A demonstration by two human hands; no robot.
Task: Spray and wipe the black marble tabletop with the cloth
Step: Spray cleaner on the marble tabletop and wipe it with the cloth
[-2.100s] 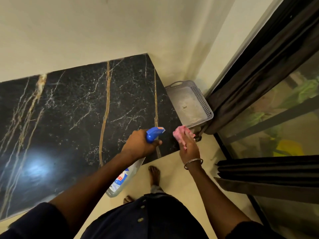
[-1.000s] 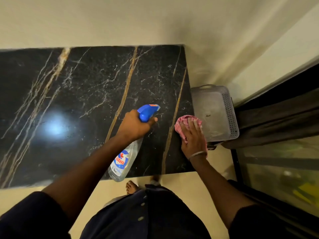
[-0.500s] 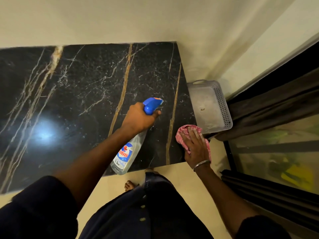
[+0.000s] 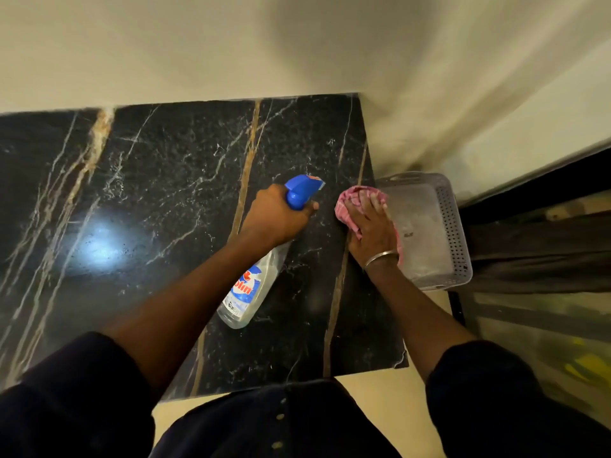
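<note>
The black marble tabletop (image 4: 158,200) with gold and white veins fills the left and middle of the head view. My left hand (image 4: 276,216) grips a clear spray bottle (image 4: 251,289) with a blue trigger head, held above the marble with the nozzle pointing right. My right hand (image 4: 372,226) lies flat on a pink cloth (image 4: 344,206), pressing it onto the marble at the tabletop's right edge. Most of the cloth is hidden under the palm.
A grey perforated plastic basket (image 4: 453,226) stands on the floor against the tabletop's right side. A cream wall (image 4: 231,44) backs the table. Dark curtain (image 4: 535,252) and a glass door are at the right.
My right hand has slid the cloth away from me along the right edge, toward the far part of the table. The bottle hand stays about where it was. The camera has moved closer over the table.
</note>
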